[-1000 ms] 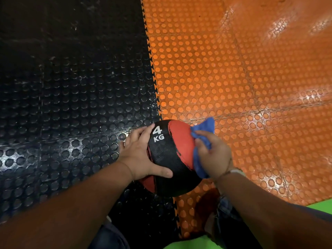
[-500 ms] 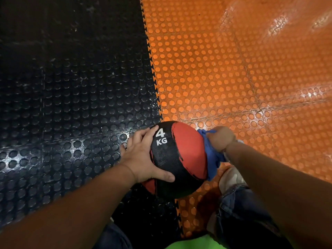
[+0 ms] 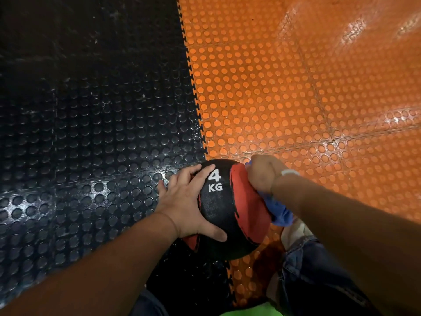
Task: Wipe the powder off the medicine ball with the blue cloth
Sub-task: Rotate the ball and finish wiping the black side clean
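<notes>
Medicine ball (image 3: 224, 215), black and red, marked 4 KG, is being held between both hands. Left hand (image 3: 186, 201) is bracing its side, fingers spread; right hand (image 3: 262, 176) is gripping the blue cloth (image 3: 279, 213) against its red panel. Probably heavy, firm, textured: palms on opposite sides suit it.

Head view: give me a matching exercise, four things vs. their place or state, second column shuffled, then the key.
1 left hand
2 right hand
3 blue cloth
4 medicine ball

A over the seam between black floor tiles and orange floor tiles
B fingers spread on the ball's left side, by the 4 KG mark
C bunched against the ball's right side, hanging below the hand
D fist clenched at the ball's upper right

Pairs: 1-B, 2-D, 3-C, 4-A
</notes>
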Available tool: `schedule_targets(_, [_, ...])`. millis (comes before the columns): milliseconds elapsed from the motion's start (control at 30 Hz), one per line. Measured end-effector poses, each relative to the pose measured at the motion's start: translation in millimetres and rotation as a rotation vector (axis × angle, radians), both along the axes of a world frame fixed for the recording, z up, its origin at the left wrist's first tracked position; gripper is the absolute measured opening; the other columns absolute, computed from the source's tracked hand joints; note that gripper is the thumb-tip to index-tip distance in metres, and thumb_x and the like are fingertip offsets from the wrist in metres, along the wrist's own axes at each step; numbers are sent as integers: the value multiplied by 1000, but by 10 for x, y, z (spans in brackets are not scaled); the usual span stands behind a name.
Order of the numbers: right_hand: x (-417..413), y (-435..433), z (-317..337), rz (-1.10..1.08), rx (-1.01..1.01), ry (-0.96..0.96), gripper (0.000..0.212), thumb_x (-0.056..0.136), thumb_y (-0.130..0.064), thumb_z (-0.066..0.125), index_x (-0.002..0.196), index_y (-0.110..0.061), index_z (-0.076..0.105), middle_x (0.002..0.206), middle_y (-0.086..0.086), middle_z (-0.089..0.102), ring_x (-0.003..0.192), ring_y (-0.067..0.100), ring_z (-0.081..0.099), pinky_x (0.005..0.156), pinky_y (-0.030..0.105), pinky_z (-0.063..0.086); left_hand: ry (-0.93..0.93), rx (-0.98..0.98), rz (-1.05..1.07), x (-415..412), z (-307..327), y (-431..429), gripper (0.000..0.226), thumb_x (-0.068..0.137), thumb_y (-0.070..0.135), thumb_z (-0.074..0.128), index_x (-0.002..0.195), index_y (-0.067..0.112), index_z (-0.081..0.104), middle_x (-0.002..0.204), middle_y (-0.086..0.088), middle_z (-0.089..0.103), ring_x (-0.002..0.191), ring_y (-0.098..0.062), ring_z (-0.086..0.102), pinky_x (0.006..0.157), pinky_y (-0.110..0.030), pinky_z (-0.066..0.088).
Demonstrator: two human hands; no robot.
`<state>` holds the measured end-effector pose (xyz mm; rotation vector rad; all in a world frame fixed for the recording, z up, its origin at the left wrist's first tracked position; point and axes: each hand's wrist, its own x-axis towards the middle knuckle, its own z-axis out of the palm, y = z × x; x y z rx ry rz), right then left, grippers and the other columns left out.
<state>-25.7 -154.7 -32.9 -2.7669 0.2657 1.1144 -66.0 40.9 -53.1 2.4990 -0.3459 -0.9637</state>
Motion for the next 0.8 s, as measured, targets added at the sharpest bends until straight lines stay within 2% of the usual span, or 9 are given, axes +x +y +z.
schedule_targets(133, [-548, 284, 228, 185, 45, -203, 47, 96, -17, 40, 140, -4, 26, 145, 14, 35, 126, 31, 43, 98, 37, 40, -28, -2, 9, 48, -3, -60, 142, 26, 75, 75, 142, 56, -4, 145, 21, 5, 137, -14, 10, 115, -56, 1])
schedule_targets(200, [-783, 330, 291, 357, 75, -341, 55, 86, -21, 60, 136, -6, 41, 143, 14, 41, 119, 32, 52, 89, 41, 49, -40, -22, 8, 77, -15, -78, 142, 26, 75, 75, 144, 52, -2, 146, 19, 7, 138, -15, 12, 116, -52, 1])
schedule_targets(267, [-880, 166, 261, 425, 170, -486, 47, 66, -22, 74, 110, -11, 66, 116, 9, 65, 90, 29, 68, 67, 38, 57, -75, -55, -15, 54, -11, -60, 145, 29, 76, 75, 148, 44, -1, 150, 17, 8, 139, -13, 10, 118, -47, 0])
schedule_targets(333, [-817, 38, 347, 293, 369, -526, 27, 78, -21, 60, 102, -17, 70, 107, 2, 69, 89, 22, 67, 76, 31, 54, -118, -107, 2, -41, -4, -19, 147, 31, 77, 75, 150, 36, 0, 154, 17, 5, 139, -7, 6, 119, -43, 0])
schedule_targets(433, [-514, -40, 397, -198, 551, -588, 24, 90, -20, 57, 113, -17, 65, 116, 1, 60, 105, 11, 53, 88, 13, 32, -202, -87, -23, -210, -11, -19, 142, 36, 85, 67, 151, 35, 0, 155, 20, -4, 142, -5, -2, 118, -43, -9])
schedule_targets(533, [-386, 89, 372, -87, 613, -441, 50, 86, -45, 56, 131, -25, 50, 137, -1, 46, 129, 14, 38, 101, 18, 24, -171, -38, -9, -282, -24, -54, 139, 39, 86, 65, 149, 39, -6, 155, 22, -9, 143, -4, -8, 115, -49, -15])
schedule_targets(600, [-484, 201, 279, 202, 397, -215, 63, 80, -67, 46, 138, -46, 32, 152, -11, 22, 141, 17, 16, 113, 37, 11, -123, -27, 11, -273, -30, -84, 137, 43, 82, 69, 150, 36, -5, 156, 19, -9, 143, -3, -10, 114, -49, -16])
schedule_targets(667, [-557, 218, 158, 289, 231, -156, 60, 81, -70, 38, 135, -61, 14, 154, -21, 1, 143, 19, 2, 113, 55, 10, -106, -33, 20, -241, -29, -113, 138, 44, 80, 71, 150, 33, -5, 157, 18, -9, 143, -2, -9, 115, -49, -15])
schedule_targets(800, [-535, 243, 76, 171, 199, -285, 50, 93, -56, 31, 141, -47, 22, 155, -14, 10, 144, 22, 9, 115, 52, 10, -64, -74, 68, -118, -44, -202, 139, 43, 75, 74, 150, 35, -5, 155, 24, -8, 143, 1, -8, 116, -49, -9])
